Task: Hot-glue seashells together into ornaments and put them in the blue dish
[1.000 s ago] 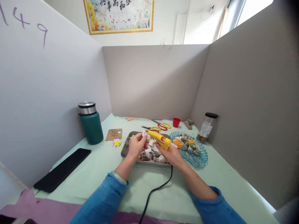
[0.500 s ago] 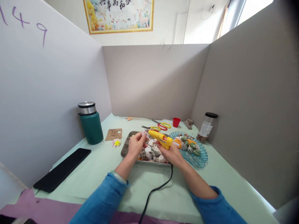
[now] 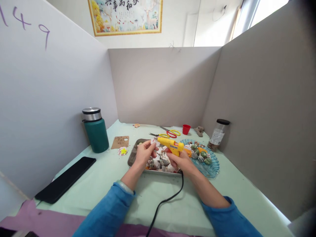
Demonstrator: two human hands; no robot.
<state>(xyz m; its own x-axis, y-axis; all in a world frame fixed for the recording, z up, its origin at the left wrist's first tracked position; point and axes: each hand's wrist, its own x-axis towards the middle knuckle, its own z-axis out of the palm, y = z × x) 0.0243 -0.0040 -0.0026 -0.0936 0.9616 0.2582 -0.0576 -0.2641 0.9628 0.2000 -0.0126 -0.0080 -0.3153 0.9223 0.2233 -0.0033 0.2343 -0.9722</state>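
Note:
My right hand [image 3: 181, 159] is wrapped round the grip of a yellow hot glue gun [image 3: 170, 144], whose nozzle points left. A black cord [image 3: 170, 198] runs down from it. Between the fingertips of my left hand [image 3: 144, 153] is a small white piece with a pinkish mark [image 3: 155, 142], perhaps a shell; the nozzle is right beside it, and I cannot tell whether they touch. Both hands are above a metal tray [image 3: 132, 157] of shells [image 3: 158, 161].
A blue plate [image 3: 212, 166] of painted shells stands right of the tray. Behind lie scissors [image 3: 170, 132] and a red cup [image 3: 186, 129]. A green bottle [image 3: 96, 131], brown card [image 3: 120, 142], flower-like disc [image 3: 122, 151] and black phone-like slab [image 3: 66, 179] are left; a jar [image 3: 218, 135] is right.
The glue gun has levelled and rotated slightly in my right hand, its rear end rising a little. My left hand with the white piece has barely moved.

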